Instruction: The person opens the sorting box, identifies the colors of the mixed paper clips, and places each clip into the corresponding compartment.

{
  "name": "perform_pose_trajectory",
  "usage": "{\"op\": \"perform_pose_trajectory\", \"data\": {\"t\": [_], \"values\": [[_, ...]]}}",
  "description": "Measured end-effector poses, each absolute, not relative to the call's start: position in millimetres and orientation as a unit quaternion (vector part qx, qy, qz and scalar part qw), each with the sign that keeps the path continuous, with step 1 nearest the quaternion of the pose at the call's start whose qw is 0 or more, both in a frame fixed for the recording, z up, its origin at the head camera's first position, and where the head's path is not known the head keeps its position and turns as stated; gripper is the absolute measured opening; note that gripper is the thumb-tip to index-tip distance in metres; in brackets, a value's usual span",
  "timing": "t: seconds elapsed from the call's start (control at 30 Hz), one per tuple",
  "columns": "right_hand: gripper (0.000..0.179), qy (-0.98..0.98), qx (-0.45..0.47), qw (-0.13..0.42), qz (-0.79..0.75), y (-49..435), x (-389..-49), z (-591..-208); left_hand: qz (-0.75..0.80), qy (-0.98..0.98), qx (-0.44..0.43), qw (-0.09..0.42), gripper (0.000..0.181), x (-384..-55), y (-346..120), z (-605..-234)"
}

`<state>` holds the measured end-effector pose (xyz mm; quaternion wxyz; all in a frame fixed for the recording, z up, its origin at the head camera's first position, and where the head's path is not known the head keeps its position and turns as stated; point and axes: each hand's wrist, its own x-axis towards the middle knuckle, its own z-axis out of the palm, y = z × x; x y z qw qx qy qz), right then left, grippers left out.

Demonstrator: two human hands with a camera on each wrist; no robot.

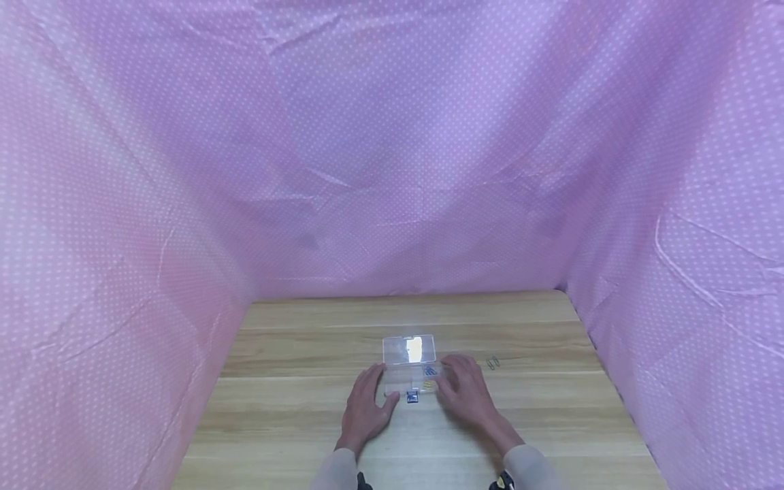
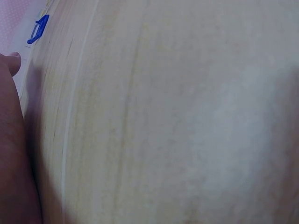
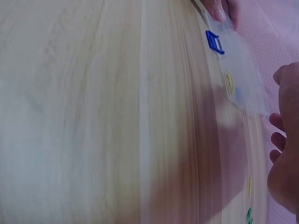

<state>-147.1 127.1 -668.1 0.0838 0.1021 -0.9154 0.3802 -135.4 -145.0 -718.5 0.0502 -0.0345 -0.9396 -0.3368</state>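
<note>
A clear plastic compartment box (image 1: 398,389) lies on the table with its lid (image 1: 395,350) folded back. My left hand (image 1: 365,406) holds its left end, thumb at the front edge and fingers along the far side. A blue latch (image 1: 413,397) sticks out at the front. Blue paper clips (image 1: 430,371) and yellow paper clips (image 1: 428,384) lie in separate right-hand compartments. Beside the right end hovers my right hand (image 1: 468,391), fingers loosely bent. In the right wrist view a gap separates this hand (image 3: 289,135) from the box (image 3: 245,84); nothing shows between its fingers.
To the right of the box, loose paper clips (image 1: 493,363) lie on the wooden table (image 1: 294,395). The right wrist view shows a yellow clip (image 3: 250,186) and a green clip (image 3: 249,215) there. Pink dotted cloth (image 1: 392,150) walls in the table's back and sides.
</note>
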Motion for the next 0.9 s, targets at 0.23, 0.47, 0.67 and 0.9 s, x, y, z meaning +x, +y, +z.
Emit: {"op": "perform_pose_trajectory", "data": {"t": [0.23, 0.47, 0.67, 0.9], "values": [[0.047, -0.919, 0.078, 0.070, 0.381, 146, -146, -669, -0.339, -0.939, -0.037, 0.054, 0.075, -135, -145, -719], [0.048, -0.920, 0.059, 0.071, 0.381, 163, -149, -671, -0.342, -0.937, -0.037, 0.055, 0.074, -135, -145, -718], [0.048, -0.924, 0.056, 0.079, 0.371, 176, -154, -678, -0.345, -0.936, -0.041, 0.058, 0.074, -134, -146, -717], [0.050, -0.920, 0.037, 0.069, 0.383, 186, -159, -680, -0.338, -0.938, -0.043, 0.058, 0.074, -135, -145, -717]]}}
